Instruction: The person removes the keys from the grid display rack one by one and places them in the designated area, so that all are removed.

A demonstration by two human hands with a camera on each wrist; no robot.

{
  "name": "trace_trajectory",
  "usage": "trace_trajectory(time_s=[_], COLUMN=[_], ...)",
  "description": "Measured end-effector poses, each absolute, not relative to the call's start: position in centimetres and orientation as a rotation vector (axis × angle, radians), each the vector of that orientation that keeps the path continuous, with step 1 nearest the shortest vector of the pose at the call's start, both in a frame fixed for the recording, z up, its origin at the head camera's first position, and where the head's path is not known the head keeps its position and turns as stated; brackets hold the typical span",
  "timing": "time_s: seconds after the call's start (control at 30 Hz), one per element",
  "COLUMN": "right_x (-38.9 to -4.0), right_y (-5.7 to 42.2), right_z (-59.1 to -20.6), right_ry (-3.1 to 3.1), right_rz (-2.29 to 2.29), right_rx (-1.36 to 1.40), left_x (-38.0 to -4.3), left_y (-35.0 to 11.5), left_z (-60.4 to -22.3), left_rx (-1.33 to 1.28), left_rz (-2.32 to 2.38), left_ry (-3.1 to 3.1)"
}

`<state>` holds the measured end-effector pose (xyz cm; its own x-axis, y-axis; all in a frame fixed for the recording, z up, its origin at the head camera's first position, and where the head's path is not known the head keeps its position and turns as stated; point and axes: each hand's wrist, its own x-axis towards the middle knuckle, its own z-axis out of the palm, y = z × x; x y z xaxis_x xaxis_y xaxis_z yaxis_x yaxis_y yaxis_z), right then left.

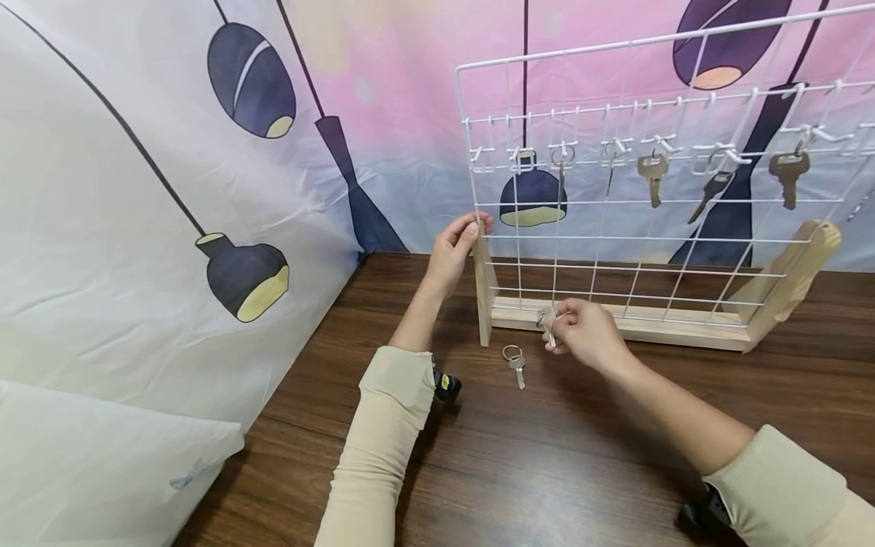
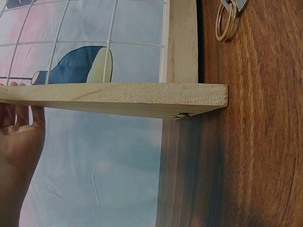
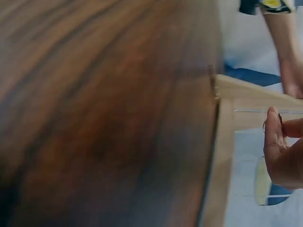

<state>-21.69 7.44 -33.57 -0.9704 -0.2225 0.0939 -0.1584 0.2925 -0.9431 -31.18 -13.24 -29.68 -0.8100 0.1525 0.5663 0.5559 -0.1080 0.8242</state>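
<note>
My left hand (image 1: 451, 254) holds the top of the left wooden side piece (image 1: 484, 296) of a white wire-grid key rack. In the left wrist view, fingers of that hand (image 2: 19, 142) reach behind the wooden piece (image 2: 118, 95). With thumb and fingertips, my right hand (image 1: 589, 332) pinches a silver key (image 1: 551, 336) with a ring, low in front of the grid's left part. The right wrist view shows only a sliver of that key between the fingers. Another key (image 1: 518, 370) with a ring lies on the table, left of and below the right hand.
Several keys, such as a brass-coloured one (image 1: 654, 181) and one at the right (image 1: 789, 178), hang from white hooks along the rack. Its wooden base (image 1: 656, 325) stands on the brown wood-grain table (image 1: 547, 463). Printed fabric (image 1: 396, 99) hangs behind and at left.
</note>
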Motion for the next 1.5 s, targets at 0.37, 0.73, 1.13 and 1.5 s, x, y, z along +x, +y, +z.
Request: trace_trajectory(time_s=[0.37, 0.73, 1.13, 1.5], right_x=[-22.9, -22.0, -21.7, -21.6], right_y=[7.5, 6.6, 5.8, 5.6], right_z=[-36.6, -38.0, -38.3, -38.3], right_ry=[2.200, 2.265, 2.442, 2.538], right_rz=[-1.709, -1.604, -1.449, -1.354], right_rx=[-0.184, -0.100, -0.110, -0.125], left_x=[-31.2, -31.3, -31.4, -31.2], left_y=[-13.2, -13.1, -13.2, -13.1], left_z=[-29.6, -29.6, -29.7, -29.7], left_rx=[-0.775, -0.790, -0.803, -0.780], left_rz=[-2.022, -2.034, -2.065, -2.051], left_ry=[-1.867, -1.861, -1.837, -1.850])
